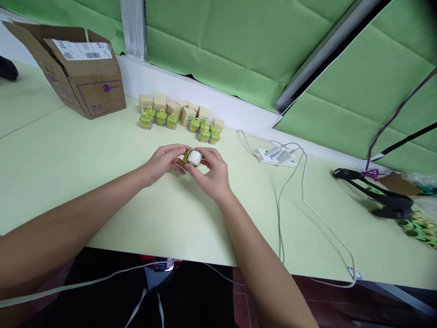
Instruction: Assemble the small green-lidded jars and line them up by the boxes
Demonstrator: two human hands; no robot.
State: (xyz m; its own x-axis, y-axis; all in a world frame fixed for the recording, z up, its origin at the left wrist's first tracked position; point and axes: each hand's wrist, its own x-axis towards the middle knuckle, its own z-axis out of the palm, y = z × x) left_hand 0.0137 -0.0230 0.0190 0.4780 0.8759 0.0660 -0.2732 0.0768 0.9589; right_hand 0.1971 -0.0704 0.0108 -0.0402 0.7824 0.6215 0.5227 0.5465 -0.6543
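Observation:
Both my hands meet over the middle of the pale green table [85, 182]. Between them is a small white and green cube-shaped item [193, 157]. My left hand [166, 161] grips it from the left with curled fingers. My right hand [212, 171] closes on it from the right and below. Further back stands a row of similar small green items [160, 118] and small tan boxes [177, 108] against the white ledge.
An open cardboard box [82, 68] lies at the back left. A white power strip [276, 156] with cables [303, 200] sits right of centre. Black straps [375, 193] and green pieces [416, 228] lie at the far right. The table's front edge runs below my forearms.

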